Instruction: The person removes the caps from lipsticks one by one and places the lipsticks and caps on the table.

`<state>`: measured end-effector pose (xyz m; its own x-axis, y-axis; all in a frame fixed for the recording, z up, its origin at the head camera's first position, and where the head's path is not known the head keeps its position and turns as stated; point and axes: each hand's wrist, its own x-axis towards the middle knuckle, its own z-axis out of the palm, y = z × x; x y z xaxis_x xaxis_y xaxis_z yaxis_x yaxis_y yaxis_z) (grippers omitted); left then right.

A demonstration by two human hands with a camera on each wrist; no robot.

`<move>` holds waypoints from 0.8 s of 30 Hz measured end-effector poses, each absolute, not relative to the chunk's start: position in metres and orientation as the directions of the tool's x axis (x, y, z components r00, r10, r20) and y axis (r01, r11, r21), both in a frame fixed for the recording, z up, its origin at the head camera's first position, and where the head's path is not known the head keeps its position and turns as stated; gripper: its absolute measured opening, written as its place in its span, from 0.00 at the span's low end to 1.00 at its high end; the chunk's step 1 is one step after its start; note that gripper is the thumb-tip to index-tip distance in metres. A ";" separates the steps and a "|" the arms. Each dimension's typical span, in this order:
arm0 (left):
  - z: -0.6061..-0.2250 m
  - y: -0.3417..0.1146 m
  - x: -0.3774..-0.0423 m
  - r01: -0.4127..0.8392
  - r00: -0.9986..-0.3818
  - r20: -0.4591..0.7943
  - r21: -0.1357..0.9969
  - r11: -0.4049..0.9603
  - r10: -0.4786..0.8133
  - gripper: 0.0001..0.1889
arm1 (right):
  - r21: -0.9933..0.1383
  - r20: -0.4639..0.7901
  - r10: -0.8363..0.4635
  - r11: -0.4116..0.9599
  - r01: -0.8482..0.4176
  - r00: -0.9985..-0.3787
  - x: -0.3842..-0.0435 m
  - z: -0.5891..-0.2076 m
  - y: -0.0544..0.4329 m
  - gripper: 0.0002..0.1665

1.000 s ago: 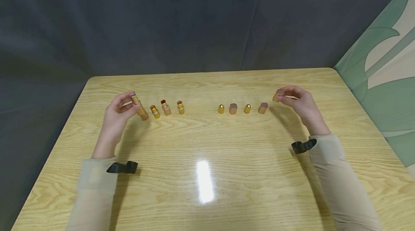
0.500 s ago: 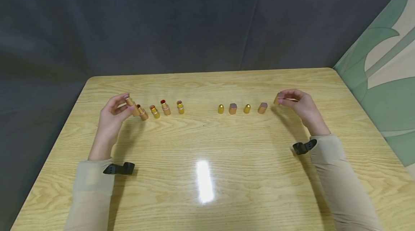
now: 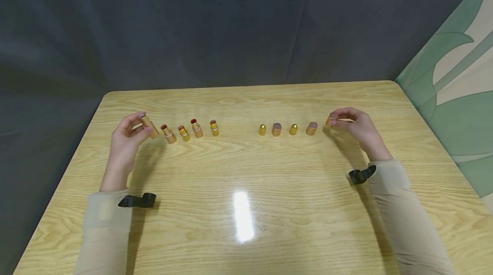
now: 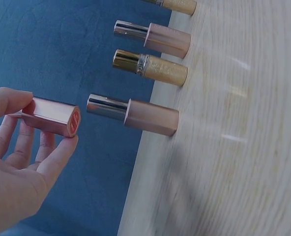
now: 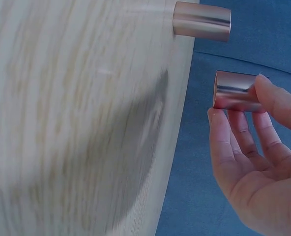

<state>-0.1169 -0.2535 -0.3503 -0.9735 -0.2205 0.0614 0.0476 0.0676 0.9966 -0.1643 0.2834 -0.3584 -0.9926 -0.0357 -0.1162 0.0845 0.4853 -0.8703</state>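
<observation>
My left hand (image 3: 126,136) pinches a rose-gold lipstick (image 4: 52,116) between thumb and fingers above the table's left side. A red label shows on its bottom end in the left wrist view; part of the tube is hidden by the fingers. Nearest to it stands an uncapped rose-gold lipstick (image 4: 150,117) upright on the table. On the far right, my right hand (image 3: 356,131) pinches a rose-gold lipstick cap (image 5: 236,92) by its closed end, its open rim facing the table. Beside that, another rose-gold cap (image 5: 202,20) stands on the wood.
Further uncapped lipsticks run rightward in the row: a gold one (image 3: 184,133), a rose-gold one (image 3: 197,128) and another gold one (image 3: 214,128). Right of centre stand two gold caps, the nearer-to-centre gold cap (image 3: 262,130) beside a rose-gold cap (image 3: 276,129). A dark curtain (image 3: 200,26) hangs behind the table (image 3: 192,232).
My left hand has moved left with its lipstick, away from the uncapped one it overlapped. My right hand has shifted slightly, lowering the cap a little toward the table.
</observation>
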 end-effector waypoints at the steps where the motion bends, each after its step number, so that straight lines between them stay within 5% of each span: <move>1: -0.350 -0.254 -0.117 0.045 -0.973 0.060 0.996 0.070 -0.223 0.17 | -0.870 -0.116 -0.034 0.485 0.085 -0.993 -0.165 -0.359 0.284 0.19; 24: -0.363 -0.265 -0.120 0.002 -0.979 0.016 0.998 0.068 -0.205 0.17 | -0.860 -0.127 -0.033 0.502 0.093 -0.991 -0.167 -0.367 0.291 0.21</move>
